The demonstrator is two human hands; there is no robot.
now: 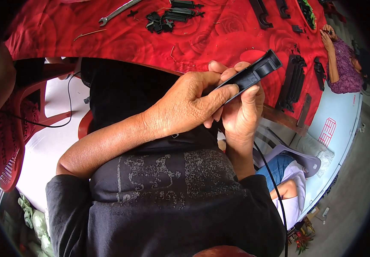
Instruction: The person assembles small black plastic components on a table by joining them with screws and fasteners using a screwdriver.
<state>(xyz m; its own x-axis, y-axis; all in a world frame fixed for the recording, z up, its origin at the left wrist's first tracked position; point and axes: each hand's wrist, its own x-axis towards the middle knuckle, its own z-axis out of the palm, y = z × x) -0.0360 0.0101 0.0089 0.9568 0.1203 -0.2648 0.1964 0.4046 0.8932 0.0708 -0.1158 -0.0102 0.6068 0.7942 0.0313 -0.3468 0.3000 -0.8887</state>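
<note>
A long black plastic part is held in front of my chest, its square end pointing up and to the right over the red tablecloth. My left hand reaches across from the left, its thumb pressed along the part's near end. My right hand cups the same part from below, with fingertips curled over its top edge. Both hands grip it together.
On the red cloth lie a metal wrench, a heap of small black plastic pieces and longer black ribbed parts. A red plastic chair stands at left. Another person in a purple top sits at far right.
</note>
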